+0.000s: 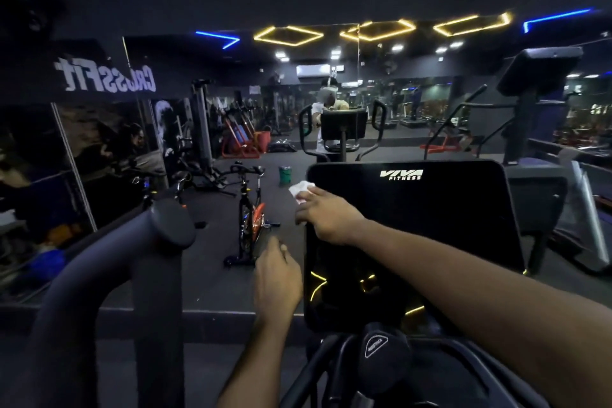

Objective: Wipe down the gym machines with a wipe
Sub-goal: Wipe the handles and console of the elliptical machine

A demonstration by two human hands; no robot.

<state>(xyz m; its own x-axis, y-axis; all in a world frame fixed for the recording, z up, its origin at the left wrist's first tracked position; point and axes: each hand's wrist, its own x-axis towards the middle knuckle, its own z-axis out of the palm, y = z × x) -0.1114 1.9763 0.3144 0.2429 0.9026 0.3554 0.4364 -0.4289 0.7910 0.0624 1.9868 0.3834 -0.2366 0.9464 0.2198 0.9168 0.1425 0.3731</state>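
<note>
Left hand [276, 275]: loosely curled, empty, beside console [430, 225].
Right hand [326, 214]: fingers clutch wipe [300, 190] at console's upper-left corner.

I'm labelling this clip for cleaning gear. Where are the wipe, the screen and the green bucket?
wipe [299, 190], head view: its white crumpled middle.
screen [424, 205], head view: bare dark glass near its middle.
green bucket [284, 174], head view: its side wall.

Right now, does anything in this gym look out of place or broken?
Only a green bucket standing alone on the open floor beyond the spin bike. Nothing looks spilled or damaged, though the room is dim.
</note>
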